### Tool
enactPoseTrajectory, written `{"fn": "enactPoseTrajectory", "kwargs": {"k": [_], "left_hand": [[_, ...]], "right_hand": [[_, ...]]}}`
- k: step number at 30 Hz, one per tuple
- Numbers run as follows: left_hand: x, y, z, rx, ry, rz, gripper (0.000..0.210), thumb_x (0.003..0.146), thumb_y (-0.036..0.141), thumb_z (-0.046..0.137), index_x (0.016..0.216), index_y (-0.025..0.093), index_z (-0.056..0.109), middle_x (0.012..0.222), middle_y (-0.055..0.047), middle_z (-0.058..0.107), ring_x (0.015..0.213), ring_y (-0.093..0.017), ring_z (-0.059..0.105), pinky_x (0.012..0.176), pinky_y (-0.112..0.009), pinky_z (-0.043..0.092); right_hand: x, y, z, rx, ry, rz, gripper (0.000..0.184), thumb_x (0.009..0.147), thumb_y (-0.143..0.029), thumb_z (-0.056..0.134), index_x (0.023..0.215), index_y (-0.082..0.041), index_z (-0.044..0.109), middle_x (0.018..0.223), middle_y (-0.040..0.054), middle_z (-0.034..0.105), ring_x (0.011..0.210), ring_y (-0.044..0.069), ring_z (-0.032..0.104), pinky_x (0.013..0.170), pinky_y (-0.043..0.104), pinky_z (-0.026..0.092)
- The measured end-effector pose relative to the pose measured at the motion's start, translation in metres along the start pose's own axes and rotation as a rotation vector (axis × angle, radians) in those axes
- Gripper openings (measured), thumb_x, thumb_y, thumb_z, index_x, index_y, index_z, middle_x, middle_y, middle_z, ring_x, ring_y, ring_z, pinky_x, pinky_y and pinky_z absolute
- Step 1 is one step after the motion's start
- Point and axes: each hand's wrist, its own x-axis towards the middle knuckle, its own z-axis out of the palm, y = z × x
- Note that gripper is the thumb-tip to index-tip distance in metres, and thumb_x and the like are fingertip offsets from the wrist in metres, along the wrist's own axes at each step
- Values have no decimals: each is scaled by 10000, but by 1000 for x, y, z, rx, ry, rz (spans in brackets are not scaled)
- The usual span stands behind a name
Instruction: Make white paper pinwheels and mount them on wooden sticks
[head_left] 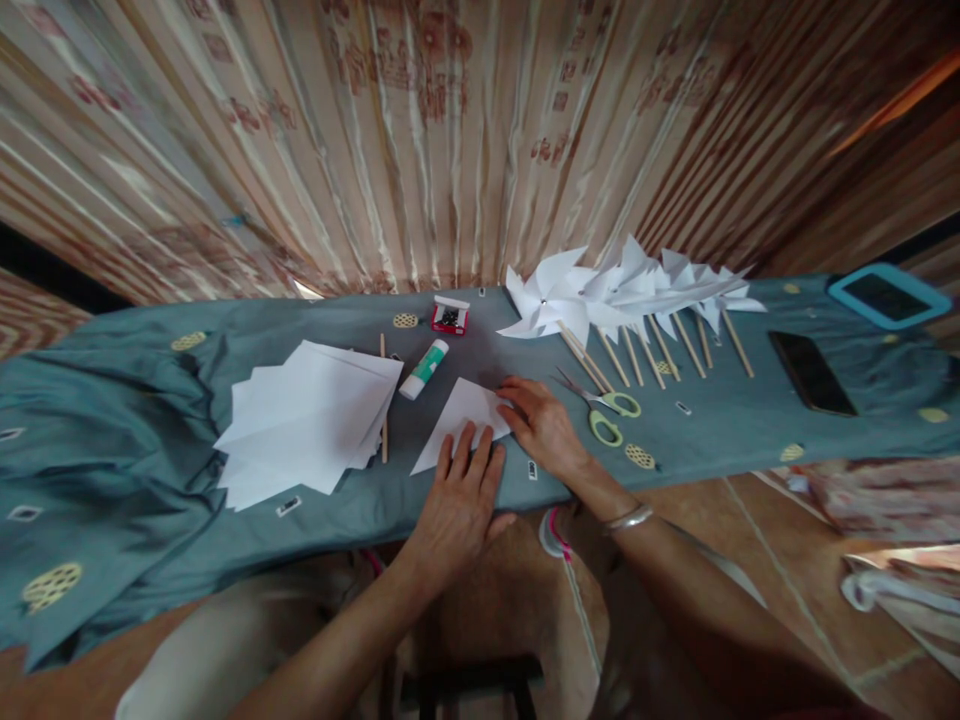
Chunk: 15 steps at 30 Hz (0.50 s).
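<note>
Folded paper (459,412) lies flat between the two grips

The paper is on the cloth-covered surface (724,425), under the fingers of the left grip (459,505) and touching the fingertips of the right grip (546,428). It looks like a triangle. One corner points away from the person, another toward the near left; its long axis slants from that near-left corner up toward the right grip.

The left grip is released, its fingers spread and laid over the near edge. The right grip curls at the paper's right end; whether it pinches the sheet I cannot tell.

Beyond both grips stands a small red box (450,318), its lid raised, with little dark pieces inside. Nearer the left grip, a glue stick (425,369) slants away to the right. Left of that grip is a stack of paper (300,425), a thin stick (385,440) partly under it.

Just right of the right grip lie scissors (596,399), blades pointing away and left. Beyond them, white pinwheels (559,290) overlap in a row.
</note>
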Motion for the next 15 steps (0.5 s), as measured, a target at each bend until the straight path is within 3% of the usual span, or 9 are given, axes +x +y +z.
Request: {"fn": "enactPoseTrajectory", "kwargs": {"k": [3,9,15], "left_hand": [[1,1,-1,0,-15,-8,716,851,481,584,1389,41,411,1503,-256,346,1407,-459,233,1115,-627,245],[2,3,-3,-8,-40,-4,764,826,462,621,1413,38,376,1516,-249,327,1414,-457,213,1124,-621,226],[-7,-6,0,-2,7,9,759,831,475,605,1404,36,372,1506,-263,338,1419,-405,260,1134,-572,241]], "right_hand": [[-3,-5,0,-86,-12,-21,273,911,-236,493,1091,-151,680,1243,139,634,1151,271,564,1010,434,445],[-17,-14,-1,-204,-79,-29,401,908,-280,502,1271,-129,583,1472,187,427,1328,318,418,1067,511,352],[-20,-11,-4,-156,-157,36,445,912,-319,522,1322,-147,540,1477,181,421,1370,301,384,1079,493,344]]}}
